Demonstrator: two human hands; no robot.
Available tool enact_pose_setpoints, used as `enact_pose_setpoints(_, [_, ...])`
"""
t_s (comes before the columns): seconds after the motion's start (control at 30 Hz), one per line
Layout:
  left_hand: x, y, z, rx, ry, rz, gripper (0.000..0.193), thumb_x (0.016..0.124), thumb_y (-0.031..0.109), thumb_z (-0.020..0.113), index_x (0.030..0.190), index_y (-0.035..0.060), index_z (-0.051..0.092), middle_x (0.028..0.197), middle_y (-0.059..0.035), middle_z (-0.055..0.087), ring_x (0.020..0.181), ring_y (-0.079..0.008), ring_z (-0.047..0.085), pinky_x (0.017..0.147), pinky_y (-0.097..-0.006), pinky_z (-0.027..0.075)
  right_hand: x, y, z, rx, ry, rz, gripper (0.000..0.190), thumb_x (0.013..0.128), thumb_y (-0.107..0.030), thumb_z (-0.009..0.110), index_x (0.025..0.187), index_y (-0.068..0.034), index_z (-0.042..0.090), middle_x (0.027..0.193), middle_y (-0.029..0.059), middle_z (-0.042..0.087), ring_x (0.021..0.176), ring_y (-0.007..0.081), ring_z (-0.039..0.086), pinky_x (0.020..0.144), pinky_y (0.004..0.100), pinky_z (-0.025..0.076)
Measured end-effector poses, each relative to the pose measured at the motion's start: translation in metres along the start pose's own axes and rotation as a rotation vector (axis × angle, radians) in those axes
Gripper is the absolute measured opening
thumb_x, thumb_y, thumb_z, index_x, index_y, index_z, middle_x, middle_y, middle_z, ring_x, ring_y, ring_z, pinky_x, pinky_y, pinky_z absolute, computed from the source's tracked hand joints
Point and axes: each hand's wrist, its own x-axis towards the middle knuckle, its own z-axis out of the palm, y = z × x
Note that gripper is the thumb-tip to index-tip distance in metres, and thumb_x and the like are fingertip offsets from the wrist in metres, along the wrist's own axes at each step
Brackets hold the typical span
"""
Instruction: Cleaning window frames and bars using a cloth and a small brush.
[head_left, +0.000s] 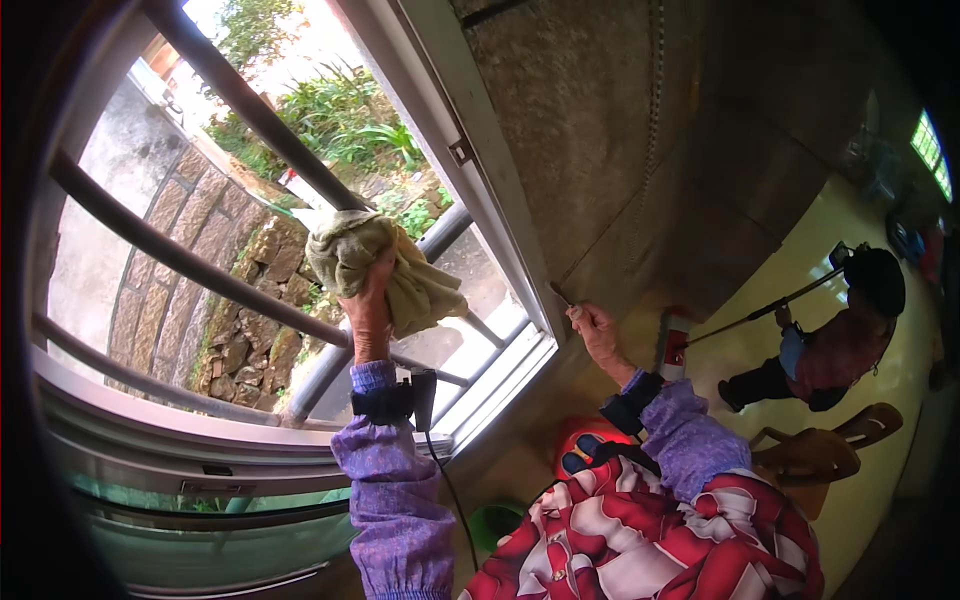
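My left hand (375, 292) grips a crumpled olive-green cloth (420, 289), pressed around one of the round metal window bars (202, 262) where bars meet. Part of the cloth hangs down past the fingers. Through the window opening, a stone wall and plants show behind the bars. To the right, my right hand (600, 337) is held near the inner edge of the window frame (491, 169), its fingers closed on a small thin object (559, 291), too small to name. Black bands with devices sit on both wrists.
Sliding glass panes (225, 532) stand at the lower left. Below are a red stool or basin (592, 431) with my feet near it and a green bucket (495, 525). A person (832, 345) holds a long pole with a red-and-white head (673, 345). A wooden chair (810, 454) is at right.
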Motion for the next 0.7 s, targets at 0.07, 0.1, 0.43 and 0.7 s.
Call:
enact_pose_setpoints(0.07, [0.002,-0.007,-0.007,0.002,0.014,0.0,0.046,0.069,0.016,0.073,0.108,0.0011,0.055,0.102,-0.006,0.057,0.088,-0.0137,0.054,0.078,-0.0269,0.045,0.012,-0.021,0.011,-0.044,-0.029,-0.02,0.026,0.088,-0.027,0.053,0.08,-0.003,0.061,0.061,-0.0031,0.049,0.055,0.0045,0.041,0.05,0.0202,0.034])
enact_pose_setpoints(0.1, [0.003,-0.006,-0.005,-0.015,0.01,-0.01,0.043,0.069,0.016,0.072,0.107,0.0012,0.056,0.102,-0.006,0.057,0.088,-0.0134,0.054,0.077,-0.0267,0.046,0.02,-0.028,0.011,-0.106,-0.035,-0.043,0.025,0.088,-0.025,0.052,0.079,-0.003,0.06,0.062,-0.0029,0.05,0.055,0.0044,0.041,0.051,0.0203,0.035])
enact_pose_setpoints(0.43, [0.0,0.005,0.005,-0.044,0.056,-0.002,0.041,0.068,0.016,0.073,0.104,0.0018,0.058,0.101,-0.006,0.058,0.086,-0.0142,0.056,0.075,-0.0267,0.047,0.02,0.018,0.003,-0.05,-0.067,-0.113,0.027,0.087,-0.025,0.052,0.078,-0.001,0.06,0.06,0.0001,0.051,0.058,0.0073,0.047,0.055,0.023,0.039])
enact_pose_setpoints(0.7, [0.0,-0.001,0.001,-0.006,0.021,-0.014,0.042,0.068,0.015,0.072,0.106,0.0025,0.057,0.1,-0.0055,0.058,0.086,-0.014,0.056,0.075,-0.027,0.047,0.044,-0.071,0.021,-0.211,-0.091,-0.221,0.029,0.085,-0.03,0.055,0.079,-0.002,0.061,0.056,0.002,0.052,0.056,0.0069,0.048,0.051,0.0242,0.039])
